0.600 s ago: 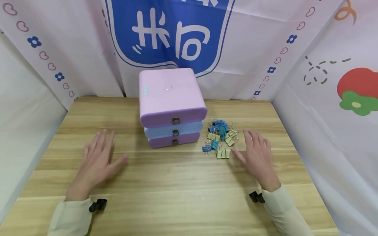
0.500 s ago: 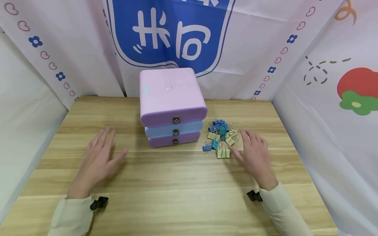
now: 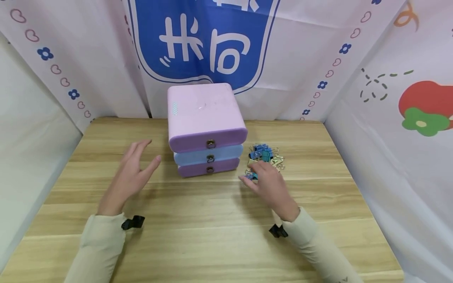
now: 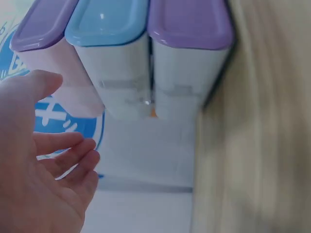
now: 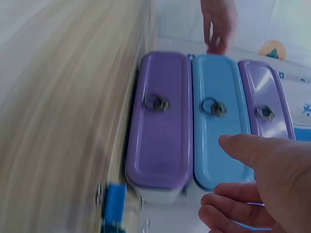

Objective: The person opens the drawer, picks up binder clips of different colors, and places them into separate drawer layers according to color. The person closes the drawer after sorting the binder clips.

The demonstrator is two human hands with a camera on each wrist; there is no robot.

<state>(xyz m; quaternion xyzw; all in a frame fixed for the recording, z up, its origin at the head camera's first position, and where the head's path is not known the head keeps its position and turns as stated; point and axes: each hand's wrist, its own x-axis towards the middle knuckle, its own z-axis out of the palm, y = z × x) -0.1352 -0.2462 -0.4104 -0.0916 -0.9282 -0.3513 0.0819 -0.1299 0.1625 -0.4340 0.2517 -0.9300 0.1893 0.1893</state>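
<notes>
A small chest of three stacked drawers (image 3: 205, 108), pink on top with purple and blue fronts, stands at the back of the table. Each front carries a small ring pull (image 3: 210, 158). My left hand (image 3: 131, 171) is raised left of the chest, fingers loosely bent and holding nothing. Over the near part of a pile of binder clips (image 3: 263, 152) is my right hand (image 3: 270, 184), its thumb apart from its fingers and nothing between them. The hand covers some of the blue, teal and pale yellow clips. In the right wrist view a blue clip (image 5: 114, 200) lies beside the chest.
The wooden table (image 3: 198, 236) has a printed cloth (image 3: 286, 70) hanging behind it and white cloth (image 3: 382, 165) at the right side. Both sleeves have black clip-like pieces (image 3: 133, 223) at the wrist.
My right hand has moved left from beside the clips to over them. The left hand has shifted right and forward, closer to the chest. The chest has stayed in place.
</notes>
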